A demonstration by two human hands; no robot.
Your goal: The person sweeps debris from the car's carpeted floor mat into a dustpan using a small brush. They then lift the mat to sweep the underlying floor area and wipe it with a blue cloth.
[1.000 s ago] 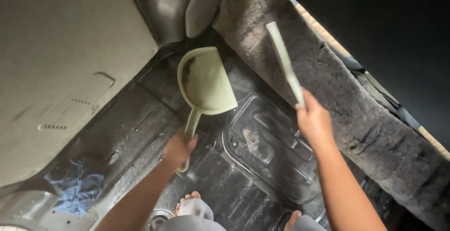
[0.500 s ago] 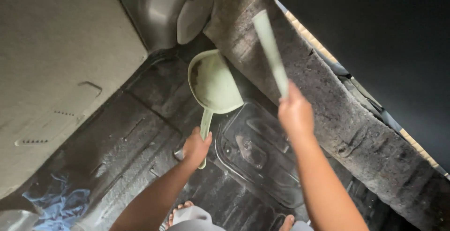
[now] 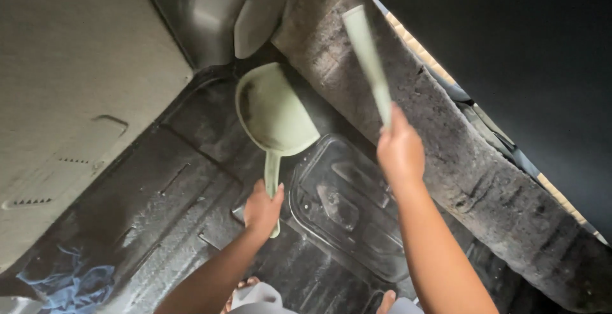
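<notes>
My left hand grips the handle of a pale green dustpan. The pan rests on the black rubber floor mat of a car, its mouth pointing up-left, with some dark dirt inside along its left edge. My right hand holds a long pale green stick-like handle raised above the carpeted door sill. Whatever is at the handle's lower end is hidden behind the hand.
A beige seat or trim panel fills the left side. A grey plastic seat base stands at the top. A clear raised heel pad lies in the mat. A blue cloth lies bottom left. My toes show at the bottom.
The view has shifted, so the dustpan and both hands sit more to the right and centre. My right hand has tilted the green stick more upright, and the dustpan's mouth faces more up-left.
</notes>
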